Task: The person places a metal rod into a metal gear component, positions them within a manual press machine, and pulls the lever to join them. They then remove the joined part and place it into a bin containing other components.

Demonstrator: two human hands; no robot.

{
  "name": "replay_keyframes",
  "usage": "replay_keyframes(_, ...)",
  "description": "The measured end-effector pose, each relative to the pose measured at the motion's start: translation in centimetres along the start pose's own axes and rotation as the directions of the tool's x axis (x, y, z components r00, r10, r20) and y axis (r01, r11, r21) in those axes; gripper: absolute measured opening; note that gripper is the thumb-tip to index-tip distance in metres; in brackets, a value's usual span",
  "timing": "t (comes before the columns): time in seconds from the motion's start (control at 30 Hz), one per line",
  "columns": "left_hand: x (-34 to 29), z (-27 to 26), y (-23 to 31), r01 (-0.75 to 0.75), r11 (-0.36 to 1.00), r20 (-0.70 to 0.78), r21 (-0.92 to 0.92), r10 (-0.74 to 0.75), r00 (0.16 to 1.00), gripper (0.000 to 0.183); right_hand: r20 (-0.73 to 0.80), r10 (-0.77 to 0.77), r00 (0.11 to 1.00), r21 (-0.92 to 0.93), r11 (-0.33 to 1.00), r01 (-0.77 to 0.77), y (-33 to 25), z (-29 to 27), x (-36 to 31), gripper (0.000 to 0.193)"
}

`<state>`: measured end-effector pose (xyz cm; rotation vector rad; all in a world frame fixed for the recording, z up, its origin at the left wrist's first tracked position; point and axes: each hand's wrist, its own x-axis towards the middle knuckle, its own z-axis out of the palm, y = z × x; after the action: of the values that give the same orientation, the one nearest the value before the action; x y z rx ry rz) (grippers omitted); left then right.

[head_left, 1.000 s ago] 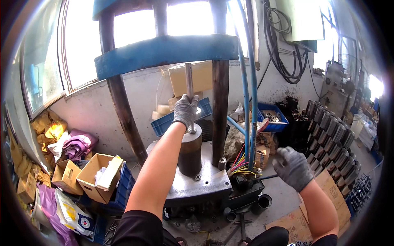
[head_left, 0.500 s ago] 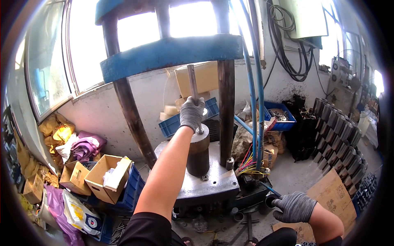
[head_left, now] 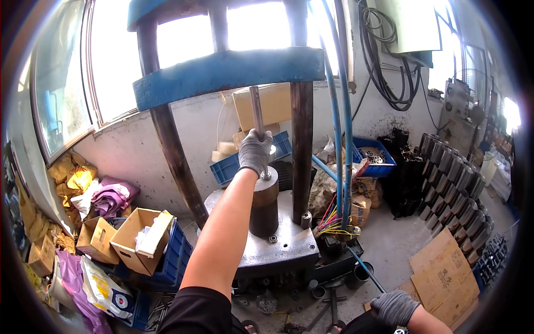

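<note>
My left hand point(head_left: 256, 151), in a grey knit glove, is closed around an upright metal shaft point(head_left: 256, 108). The shaft leans slightly, and its lower end meets a small ring on top of a thick steel cylinder point(head_left: 263, 211); the exact contact is hidden by my hand. That cylinder stands on the press's metal base plate point(head_left: 286, 253), beneath the blue crossbeam point(head_left: 231, 72). Low at the right, my gloved right hand point(head_left: 395, 308) is wrapped around the end of a thin blue lever point(head_left: 368, 270), which slopes up to a hose-covered valve block point(head_left: 339, 242).
Dark columns point(head_left: 303, 150) flank the cylinder, with blue hoses point(head_left: 338, 128) at their right. Stacked metal cylinders point(head_left: 453, 189) and flattened cardboard point(head_left: 445, 278) lie right. Open cartons point(head_left: 142, 239) and blue crates stand left. Loose metal parts point(head_left: 334, 306) lie near my feet.
My right hand has pulled the lever's end downward, toward me. The left hand still grips the shaft above the cylinder. The whole view has shifted slightly.
</note>
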<state>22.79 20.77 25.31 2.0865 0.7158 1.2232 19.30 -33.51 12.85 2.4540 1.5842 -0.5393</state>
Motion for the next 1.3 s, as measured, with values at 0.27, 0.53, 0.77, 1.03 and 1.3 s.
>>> replay_keyframes(0.27, 0.0, 0.0, -0.1, -0.044, 0.999, -0.055, 0.002, 0.044, 0.998, 0.035, -0.018, 0.032, 0.999, 0.022, 0.999, -0.032, -0.5, -0.9, -0.2, 0.031)
replay_keyframes(0.53, -0.1, 0.0, -0.6, -0.050, 0.998, -0.060, 0.024, 0.051, 0.997, 0.035, -0.269, 0.046, 0.962, 0.105, 0.994, -0.018, -0.3, -3.5, 0.0, 0.032)
replay_keyframes(0.77, 0.1, 0.4, -0.8, -0.051, 0.999, -0.062, 0.014, 0.051, 0.997, 0.035, -0.064, 0.025, 0.998, 0.054, 0.998, -0.021, 0.3, -1.6, -0.1, 0.030)
replay_keyframes(1.03, 0.0, -0.5, -1.1, 0.007, 0.999, -0.026, 0.044, -0.006, 1.000, 0.039, -0.919, -0.081, 0.387, -0.053, 0.995, 0.082, 1.2, -10.4, 6.4, 0.015)
replay_keyframes(1.3, -0.1, 0.2, 0.2, 0.034, 0.999, 0.010, -0.026, -0.034, 0.999, 0.040, -0.975, -0.052, 0.214, -0.028, 0.993, 0.111, 4.0, -16.3, 11.0, 0.024)
